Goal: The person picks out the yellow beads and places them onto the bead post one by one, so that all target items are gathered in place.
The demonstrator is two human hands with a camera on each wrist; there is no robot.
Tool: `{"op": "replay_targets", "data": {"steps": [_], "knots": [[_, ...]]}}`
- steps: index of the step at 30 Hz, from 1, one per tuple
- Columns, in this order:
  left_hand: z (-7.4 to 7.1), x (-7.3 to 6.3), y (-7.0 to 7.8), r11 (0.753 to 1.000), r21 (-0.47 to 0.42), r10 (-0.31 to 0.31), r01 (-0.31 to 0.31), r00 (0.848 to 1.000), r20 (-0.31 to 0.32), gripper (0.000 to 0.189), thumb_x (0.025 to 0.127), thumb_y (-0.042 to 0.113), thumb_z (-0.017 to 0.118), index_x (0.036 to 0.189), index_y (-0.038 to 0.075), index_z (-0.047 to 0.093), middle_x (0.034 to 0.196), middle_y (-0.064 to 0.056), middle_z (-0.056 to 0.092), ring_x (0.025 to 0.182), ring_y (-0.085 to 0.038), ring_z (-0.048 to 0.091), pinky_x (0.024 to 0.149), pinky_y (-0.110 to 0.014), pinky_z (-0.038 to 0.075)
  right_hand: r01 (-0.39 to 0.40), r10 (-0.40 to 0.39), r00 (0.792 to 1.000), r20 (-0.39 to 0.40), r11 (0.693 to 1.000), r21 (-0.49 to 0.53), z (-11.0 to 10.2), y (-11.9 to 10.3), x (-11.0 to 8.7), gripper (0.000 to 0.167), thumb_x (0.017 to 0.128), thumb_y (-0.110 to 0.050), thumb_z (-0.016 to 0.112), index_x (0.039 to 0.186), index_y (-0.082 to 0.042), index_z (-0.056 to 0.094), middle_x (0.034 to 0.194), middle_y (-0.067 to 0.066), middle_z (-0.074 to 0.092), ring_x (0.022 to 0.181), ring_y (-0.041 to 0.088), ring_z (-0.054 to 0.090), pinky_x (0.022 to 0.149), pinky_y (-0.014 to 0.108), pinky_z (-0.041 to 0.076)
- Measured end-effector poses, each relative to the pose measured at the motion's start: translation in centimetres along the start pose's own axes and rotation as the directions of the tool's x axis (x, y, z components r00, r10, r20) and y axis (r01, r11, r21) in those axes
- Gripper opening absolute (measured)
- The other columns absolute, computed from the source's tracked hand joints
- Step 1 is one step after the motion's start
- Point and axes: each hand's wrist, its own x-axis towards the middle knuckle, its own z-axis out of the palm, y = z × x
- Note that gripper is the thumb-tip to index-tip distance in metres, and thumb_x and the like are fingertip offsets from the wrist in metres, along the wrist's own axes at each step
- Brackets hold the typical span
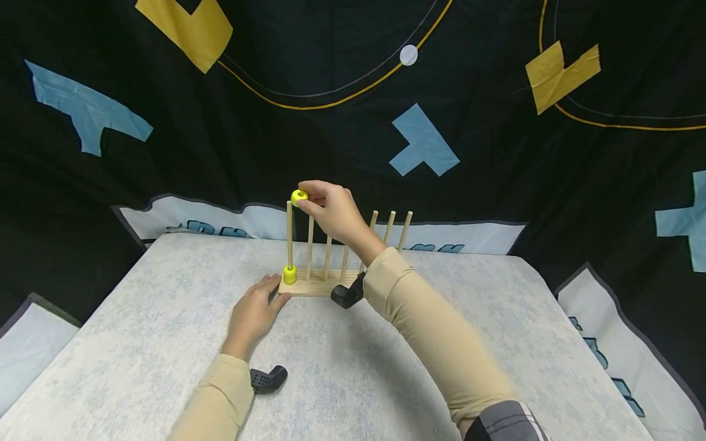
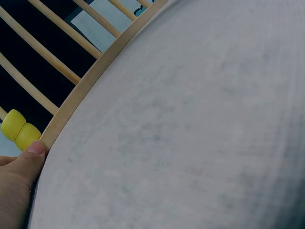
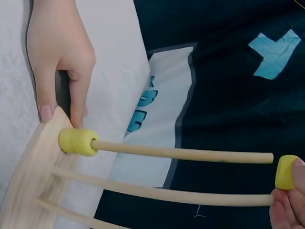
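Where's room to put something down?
Bare tabletop lies left of the left hand and right of the right sleeve. The peg rack is crowded at its left end: two yellow beads, plus the right hand holding another above.

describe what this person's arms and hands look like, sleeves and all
The left hand and right hand are ungloved. The left sleeve and right sleeve are beige, the right finely ribbed. Dark grey cloth with pale lines shows below the elbow end of the right one. A black piece with small holes juts beside the left cuff, another black piece beside the right.
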Motion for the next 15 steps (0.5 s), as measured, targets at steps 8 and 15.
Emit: {"op": "replay_targets", "data": {"steps": [8,15], "knots": [[-0.1,0.0,-0.1,1.000,0.006,-0.003,0.003,1.000,-0.003,0.060,0.099,0.041,0.059,0.148,0.008,0.046,0.153,-0.018,0.044,0.143,-0.039,0.041,0.111,-0.065,0.037,0.027,-0.027,1.000,-0.011,1.000,-0.013,1.0,-0.2,0.1,0.041,0.096,-0.018,0.067,0.135,-0.010,0.060,0.125,0.005,0.069,0.109,0.014,0.068,0.089,0.017,0.056],[-0.1,0.0,-0.1,1.000,0.012,-0.010,0.010,1.000,0.006,0.059,0.100,0.041,0.058,0.148,0.009,0.046,0.154,-0.018,0.044,0.143,-0.040,0.040,0.111,-0.065,0.036,0.029,-0.029,0.999,-0.017,1.000,-0.010,1.6,-0.4,0.4,0.040,0.096,-0.017,0.066,0.135,-0.008,0.060,0.127,0.006,0.068,0.111,0.015,0.068,0.091,0.017,0.055]]}}
